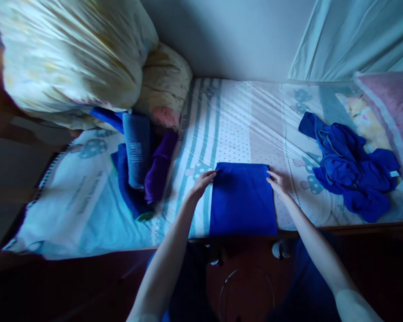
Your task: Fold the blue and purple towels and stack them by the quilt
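Note:
A folded blue garment point(243, 201) lies flat as a neat rectangle at the front of the bed, its near edge at the mattress edge. My left hand point(205, 180) pinches its far left corner. At the far right corner, the thumb and fingers of my right hand point(276, 181) close on the cloth's edge. To the right, a crumpled blue garment point(347, 158) with a small white tag lies in a loose heap. Rolled clothes are grouped on the left: a grey-blue roll point(136, 150) with pale lettering, a purple roll point(160, 167) and a dark blue roll point(129, 190).
The bed point(235, 120) has a patterned sheet and stands against a wall. Large pale bedding point(77, 49) is piled at the back left, over another pillow point(164, 76). A pink cushion point(394, 103) lies at the far right, below a light curtain point(362, 40).

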`<state>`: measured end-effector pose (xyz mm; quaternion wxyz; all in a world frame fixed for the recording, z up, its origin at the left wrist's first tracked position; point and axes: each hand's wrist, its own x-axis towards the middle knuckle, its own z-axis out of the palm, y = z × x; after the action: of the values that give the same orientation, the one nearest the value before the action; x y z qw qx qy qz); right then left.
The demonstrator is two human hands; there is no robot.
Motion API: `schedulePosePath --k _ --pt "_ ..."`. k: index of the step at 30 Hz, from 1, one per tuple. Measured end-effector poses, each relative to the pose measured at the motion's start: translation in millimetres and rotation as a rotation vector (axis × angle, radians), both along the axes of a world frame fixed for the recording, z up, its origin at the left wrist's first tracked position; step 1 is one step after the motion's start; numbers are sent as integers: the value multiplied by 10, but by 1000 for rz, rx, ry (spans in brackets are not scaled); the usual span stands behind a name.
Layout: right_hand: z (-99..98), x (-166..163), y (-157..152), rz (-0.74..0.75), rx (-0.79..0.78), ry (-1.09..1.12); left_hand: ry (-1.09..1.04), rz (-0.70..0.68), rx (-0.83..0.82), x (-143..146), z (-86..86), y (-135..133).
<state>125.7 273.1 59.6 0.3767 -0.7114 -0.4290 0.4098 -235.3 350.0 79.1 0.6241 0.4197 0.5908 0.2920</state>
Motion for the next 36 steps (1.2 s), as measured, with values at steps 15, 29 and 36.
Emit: schedulePosePath --k 15,29,36 --pt "-50 64 107 40 11 -104 99 -57 87 48 -58 126" --pt "22 -124 172 124 127 -531 577 -187 368 365 -31 69" --pt "94 -582 -108 505 165 -820 715 -458 708 730 -181 -368"
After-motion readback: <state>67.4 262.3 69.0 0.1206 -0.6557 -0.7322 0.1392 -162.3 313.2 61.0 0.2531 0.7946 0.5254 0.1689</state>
